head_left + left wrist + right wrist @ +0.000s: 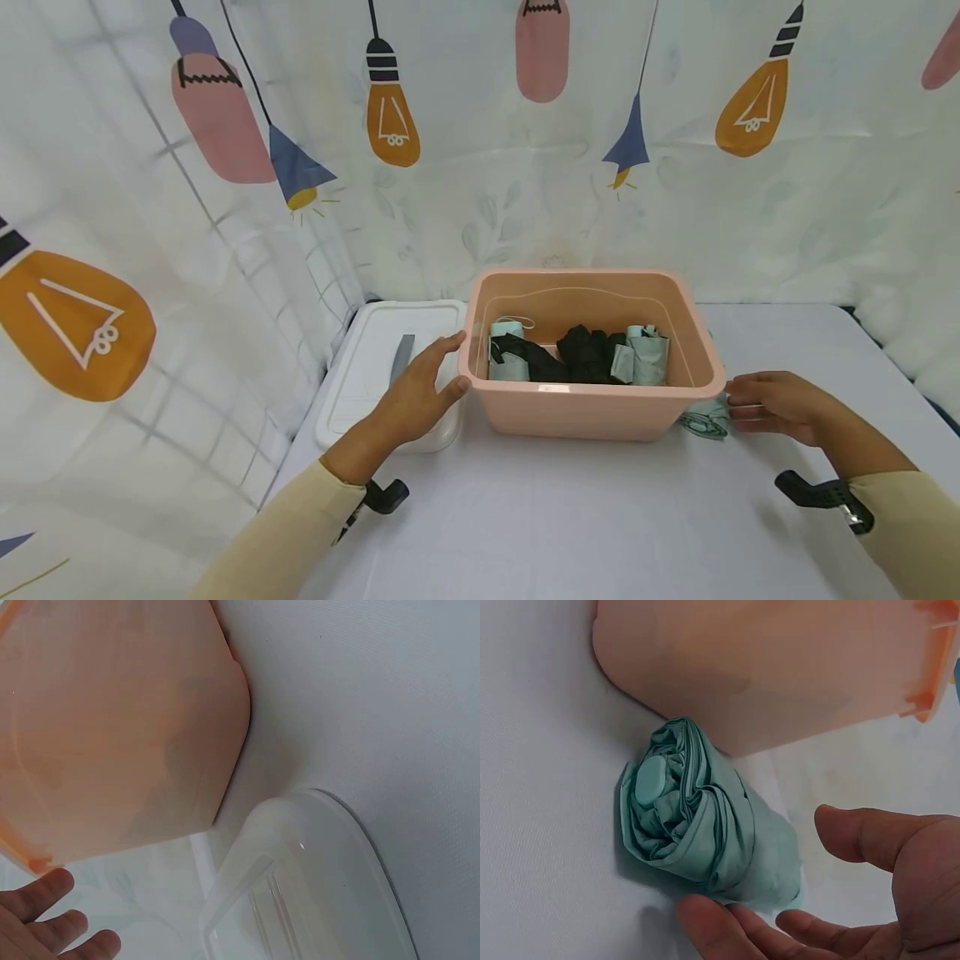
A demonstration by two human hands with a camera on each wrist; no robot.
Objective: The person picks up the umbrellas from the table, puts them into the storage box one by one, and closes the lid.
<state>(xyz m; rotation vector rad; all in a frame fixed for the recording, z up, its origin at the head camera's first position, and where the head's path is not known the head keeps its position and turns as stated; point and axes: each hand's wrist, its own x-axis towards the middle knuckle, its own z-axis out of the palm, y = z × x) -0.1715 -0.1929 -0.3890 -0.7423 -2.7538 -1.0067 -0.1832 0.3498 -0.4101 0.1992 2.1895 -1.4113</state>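
A peach plastic bin (592,412) stands on the table, with several rolled-up fabric bundles inside that look like folded umbrellas: black ones (585,354) in the middle, pale green ones (651,357) at the ends. My left hand (420,392) is at the bin's left rim, fingers spread and extended. On the table against the bin's right side lies a folded teal umbrella (712,817), its rounded end cap showing in the right wrist view. Around it my right hand (780,407) is held with thumb and fingers apart, fingertips close beside the fabric.
Left of the bin lies a white lid or lidded box (375,358) with a grey strip (402,357) on top; its translucent side (300,877) shows in the left wrist view. A patterned curtain (480,183) hangs behind the table (570,517).
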